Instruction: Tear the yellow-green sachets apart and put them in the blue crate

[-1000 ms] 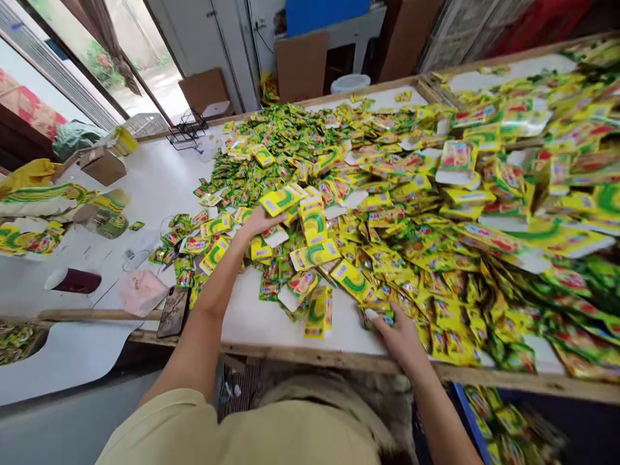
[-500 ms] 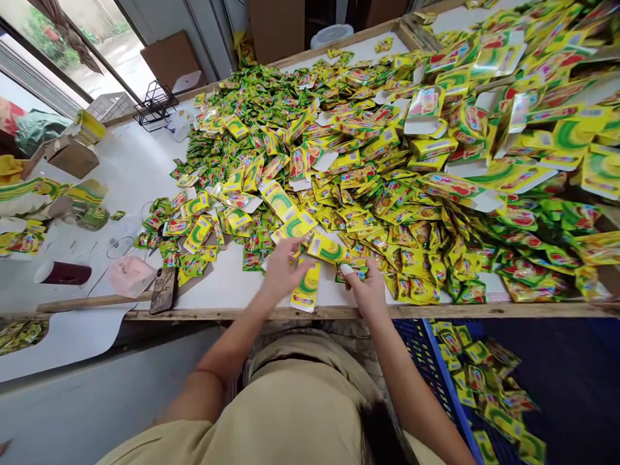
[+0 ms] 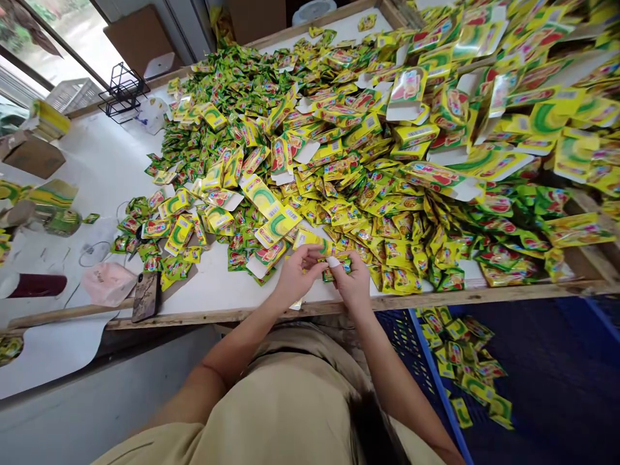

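My right hand (image 3: 354,284) is closed on a small green sachet (image 3: 345,265), its thumb wearing a white cover and pressing on top. Close on its left, my left hand (image 3: 298,276) has its fingers loosely bent, thumb and fingertips apart beside the right thumb; I see nothing held in it. Just beyond both hands lies a yellow flat box (image 3: 310,241). Part of another small box (image 3: 296,304) shows under my left wrist at the table edge. Left of that hand lies a box with a white flap (image 3: 266,259).
A large heap of green and yellow sachets (image 3: 232,90) and yellow boxes (image 3: 411,90) covers much of the white table (image 3: 111,155). A phone (image 3: 146,296), a pink bag (image 3: 107,283) and a dark red cup (image 3: 39,285) are leftward. Below right, a blue crate (image 3: 542,361) holds filled-looking packs (image 3: 477,381).
My left hand has moved right, close to my right hand, over the box at the table edge. The right hand still holds the green sachet. The whole view has shifted slightly.
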The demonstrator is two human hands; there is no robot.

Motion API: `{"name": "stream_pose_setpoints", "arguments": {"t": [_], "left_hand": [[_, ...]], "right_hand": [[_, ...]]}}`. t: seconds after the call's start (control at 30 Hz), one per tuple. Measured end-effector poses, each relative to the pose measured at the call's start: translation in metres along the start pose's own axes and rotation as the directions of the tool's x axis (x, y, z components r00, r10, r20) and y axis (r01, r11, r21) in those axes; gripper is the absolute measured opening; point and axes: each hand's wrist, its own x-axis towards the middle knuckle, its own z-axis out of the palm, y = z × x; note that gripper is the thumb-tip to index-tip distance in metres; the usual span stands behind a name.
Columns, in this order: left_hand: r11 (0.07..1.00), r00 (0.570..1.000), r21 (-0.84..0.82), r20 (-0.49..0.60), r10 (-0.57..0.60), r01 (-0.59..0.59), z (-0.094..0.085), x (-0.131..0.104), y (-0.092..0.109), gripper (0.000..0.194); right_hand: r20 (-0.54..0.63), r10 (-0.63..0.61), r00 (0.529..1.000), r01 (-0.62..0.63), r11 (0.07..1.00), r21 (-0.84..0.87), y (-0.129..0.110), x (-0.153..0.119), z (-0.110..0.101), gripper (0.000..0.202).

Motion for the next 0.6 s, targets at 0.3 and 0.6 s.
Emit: {"name": "stream_pose_setpoints", "arguments": {"t": [0.3, 0.6], "left_hand": [[0.393, 0.936, 0.852, 0.341, 0.086, -0.346, -0.002, 0.048, 0.003, 0.066], [0.873, 0.977, 0.465, 0.207, 0.058, -0.15, -0.026, 0.046, 0.021, 0.053]], "right_hand": [[-0.148, 0.093, 0.985, -0.093, 0.996, 0.005, 0.012, 0.011, -0.03, 0.035], [-0.271, 0.084, 0.959, -0.037, 0.984, 0.174, 0.003, 0.017, -0.054, 0.035]]}}
